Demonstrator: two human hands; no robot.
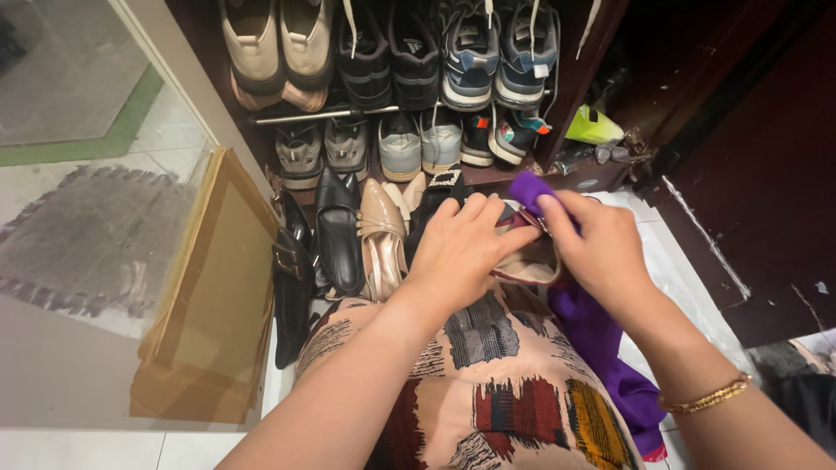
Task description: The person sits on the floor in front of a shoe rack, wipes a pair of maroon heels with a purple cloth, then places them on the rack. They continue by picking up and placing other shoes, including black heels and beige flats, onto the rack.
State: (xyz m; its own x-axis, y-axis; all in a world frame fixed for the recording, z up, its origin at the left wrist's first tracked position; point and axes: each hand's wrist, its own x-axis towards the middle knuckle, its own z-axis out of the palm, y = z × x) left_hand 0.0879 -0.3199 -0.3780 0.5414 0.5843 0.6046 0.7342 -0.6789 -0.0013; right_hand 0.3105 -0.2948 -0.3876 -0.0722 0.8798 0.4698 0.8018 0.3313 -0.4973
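Wiping: right hand (pixel 601 252) pinches purple cloth (pixel 529 190) against maroon shoe (pixel 522 261).
Steadying: left hand (pixel 457 248) grips that shoe.
Progress: mid-wipe, judging by contact.
Remaining: flats (pixel 381 233) untouched.

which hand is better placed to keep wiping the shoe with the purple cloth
The right hand. Its fingers already pinch the purple cloth against the maroon shoe. The left hand lies across the shoe, steadying it, with no cloth in its grasp.
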